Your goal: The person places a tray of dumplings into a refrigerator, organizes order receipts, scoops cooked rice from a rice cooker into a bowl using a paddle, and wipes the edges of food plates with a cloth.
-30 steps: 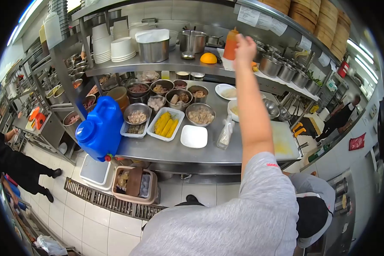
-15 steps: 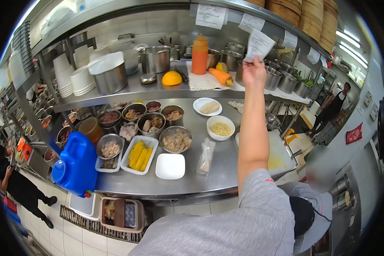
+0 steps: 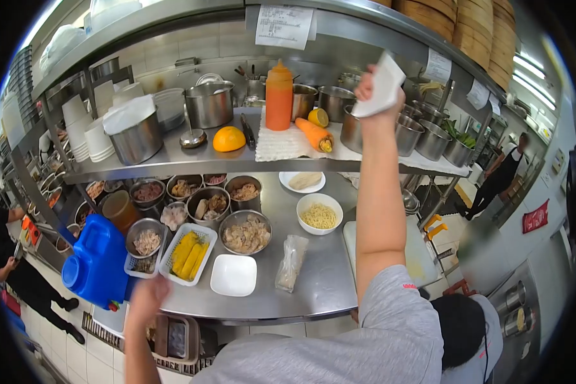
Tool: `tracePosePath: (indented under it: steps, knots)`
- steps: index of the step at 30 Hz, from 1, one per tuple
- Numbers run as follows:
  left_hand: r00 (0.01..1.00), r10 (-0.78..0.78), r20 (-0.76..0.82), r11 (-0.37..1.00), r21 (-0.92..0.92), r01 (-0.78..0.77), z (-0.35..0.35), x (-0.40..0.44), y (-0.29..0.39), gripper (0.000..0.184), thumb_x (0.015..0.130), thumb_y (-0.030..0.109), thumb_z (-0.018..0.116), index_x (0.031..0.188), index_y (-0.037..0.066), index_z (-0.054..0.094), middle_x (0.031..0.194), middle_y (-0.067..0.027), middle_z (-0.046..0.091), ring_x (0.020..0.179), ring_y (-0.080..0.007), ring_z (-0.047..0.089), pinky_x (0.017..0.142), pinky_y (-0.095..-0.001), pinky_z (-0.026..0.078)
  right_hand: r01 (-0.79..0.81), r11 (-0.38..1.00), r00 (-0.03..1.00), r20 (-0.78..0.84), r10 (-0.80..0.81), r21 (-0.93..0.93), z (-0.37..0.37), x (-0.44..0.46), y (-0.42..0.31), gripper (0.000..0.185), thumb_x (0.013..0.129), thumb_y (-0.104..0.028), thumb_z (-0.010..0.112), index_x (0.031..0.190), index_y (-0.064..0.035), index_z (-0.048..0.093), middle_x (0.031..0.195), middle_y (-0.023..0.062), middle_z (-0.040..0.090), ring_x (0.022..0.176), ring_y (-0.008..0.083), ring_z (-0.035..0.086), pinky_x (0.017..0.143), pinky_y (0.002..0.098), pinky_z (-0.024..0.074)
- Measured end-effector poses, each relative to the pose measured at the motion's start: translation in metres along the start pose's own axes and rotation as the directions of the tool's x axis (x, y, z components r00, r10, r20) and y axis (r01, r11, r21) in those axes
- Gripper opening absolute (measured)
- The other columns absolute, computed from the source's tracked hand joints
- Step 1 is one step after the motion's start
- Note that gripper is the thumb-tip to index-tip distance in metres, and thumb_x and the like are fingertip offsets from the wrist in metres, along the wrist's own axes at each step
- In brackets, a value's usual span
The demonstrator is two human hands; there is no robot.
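Note:
My right hand (image 3: 383,102) is raised in front of the upper shelf's rail, fingers closed on a white paper order slip (image 3: 384,83). The slip is bent and hides some of the fingers. Another printed slip (image 3: 284,27) hangs from the rail to the left. Low on the left, my left hand (image 3: 148,299) is blurred by motion beside the counter's front edge. Nearest to it are a white basket of yellow pieces (image 3: 189,255) and a blue jug (image 3: 95,262). An empty white square bowl (image 3: 233,275) stands to its right.
Steel bowls of raw meat (image 3: 246,233) crowd the counter's left. A noodle bowl (image 3: 319,214), a plastic-wrapped packet (image 3: 292,263) and a cutting board (image 3: 400,256) lie to the right. The middle shelf (image 3: 237,165) holds pots, a sauce bottle (image 3: 279,96) and a carrot (image 3: 314,135). Other people stand at both sides.
My left hand has come into view at the lower left. My right hand has turned and tilted the slip. A slip that hung beside it no longer shows on the rail.

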State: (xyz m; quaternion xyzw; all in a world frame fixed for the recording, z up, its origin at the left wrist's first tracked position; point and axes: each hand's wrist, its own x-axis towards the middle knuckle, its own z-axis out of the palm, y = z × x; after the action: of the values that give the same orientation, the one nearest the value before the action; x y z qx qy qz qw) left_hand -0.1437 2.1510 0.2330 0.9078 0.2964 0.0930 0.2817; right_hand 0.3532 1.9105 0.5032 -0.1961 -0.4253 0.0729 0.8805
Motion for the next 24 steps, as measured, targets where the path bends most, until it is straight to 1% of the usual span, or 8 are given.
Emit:
tracePosePath:
  steps: [1,2,4,6,8,11,20,24]
  knots:
    - [0.969,0.045,-0.244,0.995,-0.077,-0.066,-0.039,0.025,0.080,0.035,0.082,0.011,0.064,0.114,0.000,0.057,0.109,-0.0198,0.060,0.101,-0.0333,0.059,0.085,-0.0376,0.046,-0.066,0.998,0.995,0.074,0.067,-0.025,0.017,0.001,0.010,0.030,0.088,-0.020,0.043,0.095,0.0064,0.056,0.054,0.0039,0.044,0.039,0.0114,0.038,0.036,0.0233,0.0285]
    - [0.852,0.391,-0.349,0.915,0.051,-0.399,-0.077,0.048,0.150,0.042,0.081,0.009,0.065,0.120,0.001,0.053,0.116,-0.0196,0.057,0.108,-0.0342,0.055,0.090,-0.0390,0.045,-0.147,0.954,0.988,0.001,0.153,-0.262,0.038,0.006,0.014,0.033,0.089,-0.024,0.046,0.096,0.0054,0.059,0.054,0.0033,0.046,0.040,0.0102,0.038,0.037,0.0233,0.0280]
    - [0.457,0.766,-0.452,0.641,0.486,-0.594,-0.120,0.094,0.245,0.038,0.082,0.010,0.062,0.119,0.004,0.054,0.122,-0.0172,0.054,0.116,-0.0345,0.050,0.098,-0.0413,0.040,-0.271,0.862,0.962,-0.114,0.246,-0.429,0.080,0.009,0.024,0.031,0.089,-0.029,0.055,0.090,0.0005,0.063,0.060,0.0059,0.055,0.040,0.0089,0.038,0.037,0.0237,0.0268]
    - [0.269,0.877,-0.398,0.479,0.682,-0.553,-0.148,0.140,0.315,0.047,0.082,0.012,0.060,0.127,0.007,0.048,0.135,-0.0116,0.046,0.125,-0.0312,0.043,0.102,-0.0406,0.037,-0.280,0.913,0.955,0.014,0.297,-0.295,0.079,0.026,0.032,0.019,0.085,-0.016,0.062,0.088,0.0025,0.064,0.065,0.0086,0.059,0.043,0.0112,0.043,0.039,0.0262,0.0314]
    - [0.122,0.934,-0.336,0.354,0.826,-0.439,-0.156,0.187,0.359,0.057,0.082,0.010,0.058,0.137,0.012,0.040,0.143,-0.0079,0.038,0.128,-0.0295,0.039,0.108,-0.0436,0.031,-0.213,0.909,0.977,-0.109,0.186,-0.358,0.097,0.022,0.030,0.016,0.079,-0.009,0.069,0.084,0.0053,0.063,0.068,0.0092,0.061,0.050,0.0138,0.051,0.045,0.0275,0.0387]
    - [0.205,0.939,-0.277,0.328,0.902,-0.282,-0.150,0.217,0.379,0.063,0.082,0.010,0.058,0.141,0.015,0.035,0.146,-0.0044,0.034,0.133,-0.0241,0.035,0.110,-0.0462,0.027,-0.090,0.914,0.986,-0.163,0.027,-0.396,0.085,0.012,0.025,0.018,0.079,-0.006,0.070,0.090,0.0060,0.064,0.080,0.0091,0.066,0.070,0.0158,0.062,0.064,0.0270,0.0487]
    - [0.193,0.931,-0.311,0.341,0.928,-0.149,-0.149,0.225,0.364,0.071,0.078,0.006,0.056,0.143,0.015,0.031,0.149,-0.0024,0.031,0.137,-0.0162,0.028,0.113,-0.0507,0.019,0.015,0.971,0.962,-0.262,-0.079,-0.237,0.069,0.010,0.001,0.015,0.083,-0.004,0.066,0.088,0.0096,0.062,0.075,0.0098,0.064,0.061,0.0159,0.060,0.057,0.0277,0.0485]
    - [0.193,0.929,-0.317,0.351,0.919,-0.178,-0.155,0.225,0.365,0.070,0.077,0.005,0.057,0.142,0.015,0.033,0.149,-0.0022,0.030,0.138,-0.0174,0.027,0.113,-0.0500,0.018,-0.003,0.904,0.985,-0.157,-0.072,-0.428,0.060,0.011,-0.012,0.028,0.085,-0.015,0.067,0.096,0.0097,0.061,0.082,0.0105,0.065,0.064,0.0151,0.059,0.057,0.0279,0.0479]
